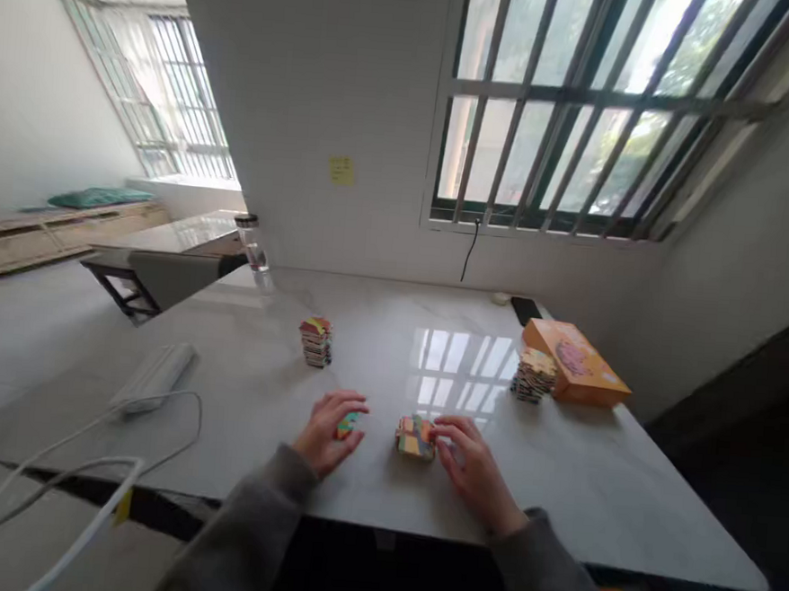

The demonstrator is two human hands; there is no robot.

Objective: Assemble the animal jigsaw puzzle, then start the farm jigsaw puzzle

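My left hand (332,431) is curled around a small green and yellow piece (347,424) near the table's front edge. To its right, a low pile of colourful puzzle pieces (415,437) lies on the white table. The fingertips of my right hand (467,463) touch the right side of this pile. Farther back on the left stands a tall stack of pieces (316,342), with a red and yellow one on top. Another stack (534,375) stands at the right.
An orange box (575,362) lies behind the right stack, near a black phone (525,310). A clear bottle (253,242) stands at the back left corner. A white power strip (155,376) with cables (99,464) is on the left.
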